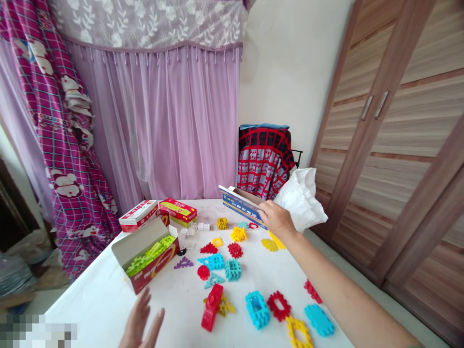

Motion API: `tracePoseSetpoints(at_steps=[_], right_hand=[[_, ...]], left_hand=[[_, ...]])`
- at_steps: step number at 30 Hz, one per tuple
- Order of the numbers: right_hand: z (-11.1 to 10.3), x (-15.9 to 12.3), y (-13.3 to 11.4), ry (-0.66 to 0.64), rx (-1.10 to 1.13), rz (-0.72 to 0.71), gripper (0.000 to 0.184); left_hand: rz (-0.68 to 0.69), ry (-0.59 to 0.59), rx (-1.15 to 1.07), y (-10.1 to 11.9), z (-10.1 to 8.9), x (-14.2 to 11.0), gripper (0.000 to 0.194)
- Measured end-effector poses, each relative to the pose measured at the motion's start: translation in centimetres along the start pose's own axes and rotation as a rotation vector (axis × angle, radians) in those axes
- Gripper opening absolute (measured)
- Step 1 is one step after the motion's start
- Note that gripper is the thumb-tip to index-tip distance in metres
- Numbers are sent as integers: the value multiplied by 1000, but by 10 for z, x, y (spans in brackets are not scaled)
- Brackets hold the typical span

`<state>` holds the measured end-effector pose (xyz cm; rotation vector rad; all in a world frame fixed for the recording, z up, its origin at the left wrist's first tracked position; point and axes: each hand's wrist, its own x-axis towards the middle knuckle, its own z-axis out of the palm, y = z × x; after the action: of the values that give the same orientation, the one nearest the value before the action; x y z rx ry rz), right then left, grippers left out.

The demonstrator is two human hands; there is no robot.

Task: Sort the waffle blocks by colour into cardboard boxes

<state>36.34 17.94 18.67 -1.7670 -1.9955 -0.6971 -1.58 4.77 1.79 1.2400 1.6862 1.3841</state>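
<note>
My right hand [277,218] grips the near right end of a blue box [241,207], which is tilted above the far right part of the table. The box's upper side looks open. Low in the view, my left hand [142,321] holds nothing, its fingers apart. Just beyond it stands an open dark red box [159,267] filled with lime green building pieces [150,254]. To the right of my left hand, a red piece [212,308] lies against a yellow piece [226,307]. A blue block [257,309] and a red ring-shaped piece [279,305] lie farther right.
A white table [97,295] carries scattered pieces, including a teal block [233,270] and a purple triangle [183,262]. Two closed boxes, a red-and-white box [138,214] and a red-and-yellow box [178,210], stand at the back left. A crumpled white bag [302,200] sits behind my right hand.
</note>
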Motion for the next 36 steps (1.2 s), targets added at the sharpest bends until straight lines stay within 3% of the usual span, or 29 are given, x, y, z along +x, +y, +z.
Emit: tracePoseSetpoints(at_steps=[3, 6, 9, 13, 16, 20, 23, 27, 33, 36], right_hand=[[-27, -32, -38, 119, 31, -132, 19], [-53, -72, -82, 207, 92, -259, 23], [-78, -118, -129, 261, 225, -366, 29], [-100, -173, -190, 320, 448, -493, 27], [-99, -200, -230, 390, 564, -539, 26], [-85, -217, -269, 366, 639, -471, 27], [-76, -223, -284, 305, 688, -419, 25], [-67, -229, -291, 117, 773, -416, 10], [-58, -233, -279, 7, 1029, -441, 48], [-59, -230, -257, -93, 1049, -413, 48]], left_hand=[[-106, -343, -295, 46, 32, -23, 77], [-243, -516, -569, 88, 43, -42, 77], [-276, -435, -703, 112, 28, -63, 75], [-337, -317, -722, 116, -12, -92, 82], [-491, -191, -740, 111, -40, -106, 84], [-544, -127, -659, 101, -63, -106, 62], [-574, -112, -589, 88, -71, -95, 40], [-635, -77, -490, 72, -74, -78, 19], [-682, -150, -420, 66, -79, -53, 11], [-685, -222, -424, 64, -84, -40, 16]])
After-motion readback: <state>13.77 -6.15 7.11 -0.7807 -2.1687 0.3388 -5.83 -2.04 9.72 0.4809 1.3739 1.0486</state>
